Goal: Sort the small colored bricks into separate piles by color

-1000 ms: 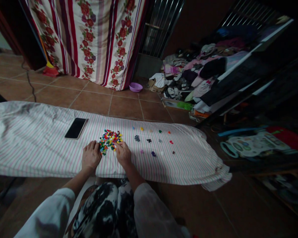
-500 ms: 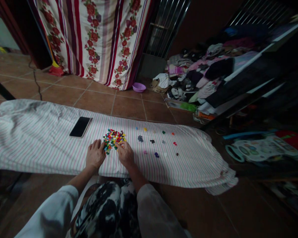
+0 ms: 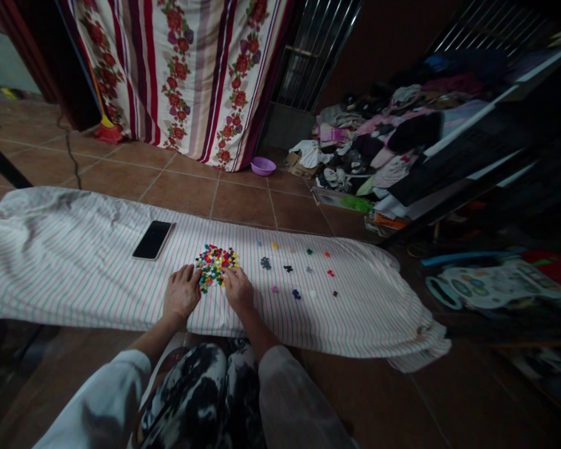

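Note:
A mixed pile of small coloured pieces [image 3: 216, 257], too small to name, lies on the striped cloth [image 3: 364, 312]. At the pile's left edge rests my left hand [image 3: 182, 294], palm down and fingers stretched toward the pieces. My right hand [image 3: 239, 290] touches the pile's right side, its thumb and fingertips drawn together; whatever is between them is hidden. Right of it, pieces sit in small groups by colour, among them a grey group [image 3: 265, 263], a black group [image 3: 288, 269], a purple group [image 3: 296, 294], a red group [image 3: 330, 273] and a yellow group [image 3: 274, 245].
A dark-screened phone [image 3: 153, 240] lies on the cloth left of the pile. Beyond the table are a floral curtain [image 3: 206, 75], a purple basin [image 3: 262, 166] and a red broom [image 3: 108, 132] on the tiled floor. Heaped clothes [image 3: 364, 140] fill the back right.
My right fingertips have drawn in slightly at the pile's right side. My left hand stays beside the pile, and the colour groups look the same. The whole view has shifted a little.

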{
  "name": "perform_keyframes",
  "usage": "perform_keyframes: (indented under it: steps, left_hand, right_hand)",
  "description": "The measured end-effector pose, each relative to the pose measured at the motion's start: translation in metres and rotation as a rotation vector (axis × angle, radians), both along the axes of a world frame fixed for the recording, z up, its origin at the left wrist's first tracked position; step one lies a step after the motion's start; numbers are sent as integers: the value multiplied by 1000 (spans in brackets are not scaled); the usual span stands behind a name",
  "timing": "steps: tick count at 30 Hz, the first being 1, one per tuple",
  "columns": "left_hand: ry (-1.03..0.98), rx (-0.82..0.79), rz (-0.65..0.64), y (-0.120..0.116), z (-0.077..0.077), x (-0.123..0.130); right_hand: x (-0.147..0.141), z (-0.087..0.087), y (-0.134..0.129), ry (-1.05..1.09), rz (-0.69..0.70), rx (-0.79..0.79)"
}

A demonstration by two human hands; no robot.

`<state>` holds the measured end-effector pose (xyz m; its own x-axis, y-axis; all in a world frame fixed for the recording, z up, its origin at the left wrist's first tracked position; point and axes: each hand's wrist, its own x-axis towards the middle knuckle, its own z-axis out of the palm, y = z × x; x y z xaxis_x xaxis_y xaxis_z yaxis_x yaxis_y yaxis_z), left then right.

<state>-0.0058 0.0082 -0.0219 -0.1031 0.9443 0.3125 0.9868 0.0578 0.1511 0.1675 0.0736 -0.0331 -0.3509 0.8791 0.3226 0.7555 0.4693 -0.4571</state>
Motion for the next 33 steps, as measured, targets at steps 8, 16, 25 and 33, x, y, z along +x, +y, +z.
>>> perform_keyframes:
  steps: [8,16,25,33]
  left_hand:
    - [-8,19,5,0,1,1]
    - [-18,29,0,0,2,1]
    - [-20,33,4,0,1,1]
    - [-36,28,-9,-1,3,0]
  right_hand:
    - [-10,16,15,-146,-38,-141]
    - [-22,26,27,-242,-47,-220]
    - [-30,28,31,-215,-65,-296]
    - [-26,19,24,-20,-98,-196]
